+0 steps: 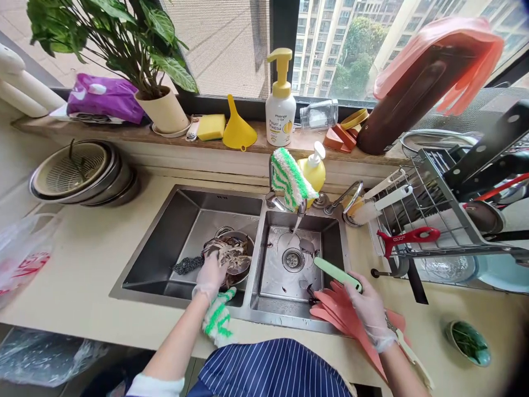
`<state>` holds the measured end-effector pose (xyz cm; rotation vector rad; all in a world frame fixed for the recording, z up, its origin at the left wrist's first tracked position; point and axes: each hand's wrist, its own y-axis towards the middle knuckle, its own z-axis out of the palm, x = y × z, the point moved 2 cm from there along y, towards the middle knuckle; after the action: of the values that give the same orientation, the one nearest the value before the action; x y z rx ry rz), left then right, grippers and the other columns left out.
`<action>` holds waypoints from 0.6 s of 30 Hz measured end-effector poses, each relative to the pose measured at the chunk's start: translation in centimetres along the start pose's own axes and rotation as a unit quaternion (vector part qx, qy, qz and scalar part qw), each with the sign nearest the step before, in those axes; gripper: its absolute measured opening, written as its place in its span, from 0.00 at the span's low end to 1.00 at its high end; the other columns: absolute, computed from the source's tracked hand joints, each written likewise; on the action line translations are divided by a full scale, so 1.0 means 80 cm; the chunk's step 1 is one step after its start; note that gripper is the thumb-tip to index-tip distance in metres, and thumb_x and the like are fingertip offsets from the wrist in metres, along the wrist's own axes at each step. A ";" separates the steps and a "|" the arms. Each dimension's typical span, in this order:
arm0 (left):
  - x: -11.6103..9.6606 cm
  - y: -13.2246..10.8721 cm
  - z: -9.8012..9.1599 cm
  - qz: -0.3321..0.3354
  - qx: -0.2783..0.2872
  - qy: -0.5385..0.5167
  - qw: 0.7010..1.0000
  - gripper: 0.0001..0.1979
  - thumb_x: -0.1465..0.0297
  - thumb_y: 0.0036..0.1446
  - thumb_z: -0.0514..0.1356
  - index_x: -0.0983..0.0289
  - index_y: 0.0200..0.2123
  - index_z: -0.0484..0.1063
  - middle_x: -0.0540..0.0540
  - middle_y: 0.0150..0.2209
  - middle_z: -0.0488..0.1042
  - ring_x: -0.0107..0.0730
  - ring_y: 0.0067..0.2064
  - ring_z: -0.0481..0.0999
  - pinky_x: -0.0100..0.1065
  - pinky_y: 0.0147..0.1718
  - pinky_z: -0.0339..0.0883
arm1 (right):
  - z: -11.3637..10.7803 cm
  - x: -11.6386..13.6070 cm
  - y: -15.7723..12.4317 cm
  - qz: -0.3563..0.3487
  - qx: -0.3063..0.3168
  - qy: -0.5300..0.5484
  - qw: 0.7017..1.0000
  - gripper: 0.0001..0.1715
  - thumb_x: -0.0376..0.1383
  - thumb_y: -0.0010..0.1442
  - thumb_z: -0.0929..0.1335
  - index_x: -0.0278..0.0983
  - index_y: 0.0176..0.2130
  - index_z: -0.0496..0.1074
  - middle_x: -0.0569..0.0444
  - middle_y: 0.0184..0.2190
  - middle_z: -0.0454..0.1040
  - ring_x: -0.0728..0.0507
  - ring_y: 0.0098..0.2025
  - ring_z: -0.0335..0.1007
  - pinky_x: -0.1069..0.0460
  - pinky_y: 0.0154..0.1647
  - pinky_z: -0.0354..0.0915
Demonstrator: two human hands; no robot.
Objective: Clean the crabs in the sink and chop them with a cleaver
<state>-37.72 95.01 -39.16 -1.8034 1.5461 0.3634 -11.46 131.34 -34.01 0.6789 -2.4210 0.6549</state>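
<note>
My left hand, in a clear glove, reaches into a bowl in the left basin. Its fingers are bent among wet, brown and pale food pieces; the fingertips are partly hidden. A dark mesh scrubber lies left of that hand. My right hand, also gloved, is closed around a light green, long flat tool whose far end points over the right basin. Beneath it, pink rubber gloves drape over the sink's edge. Water runs from the faucet into the right basin.
A green-and-white cloth hangs at the sink's front edge; another cloth covers the faucet. Kitchen scissors lie by my right wrist. At right stand a dish rack with knives and a small bowl of greens. Stacked basins are left.
</note>
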 end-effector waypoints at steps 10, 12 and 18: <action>-0.182 -0.023 0.128 0.343 0.141 0.050 0.927 0.16 0.75 0.56 0.57 0.64 0.48 0.74 0.63 0.52 0.76 0.45 0.54 0.73 0.47 0.56 0.63 | 0.094 0.072 0.121 -0.101 0.085 -0.334 0.933 0.29 0.28 0.65 0.55 0.33 0.62 0.62 0.39 0.49 0.76 0.40 0.44 0.76 0.51 0.38 0.66; -0.194 -0.016 0.138 0.312 0.170 0.039 0.934 0.18 0.75 0.57 0.55 0.65 0.50 0.74 0.64 0.53 0.75 0.44 0.55 0.73 0.45 0.57 0.63 | 0.105 0.073 0.126 -0.116 0.114 -0.353 0.921 0.27 0.27 0.64 0.56 0.35 0.59 0.67 0.41 0.45 0.77 0.41 0.43 0.76 0.52 0.36 0.66; -0.217 -0.002 0.154 0.241 0.230 0.036 0.942 0.15 0.74 0.59 0.55 0.64 0.47 0.76 0.60 0.50 0.77 0.42 0.52 0.74 0.40 0.54 0.65 | 0.101 0.073 0.124 -0.170 0.152 -0.366 0.902 0.27 0.28 0.64 0.58 0.40 0.59 0.66 0.46 0.46 0.78 0.42 0.42 0.76 0.52 0.37 0.65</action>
<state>-38.80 116.16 -36.74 -1.0820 1.9308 0.1403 -24.42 132.37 -39.41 1.6903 -2.7502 0.7249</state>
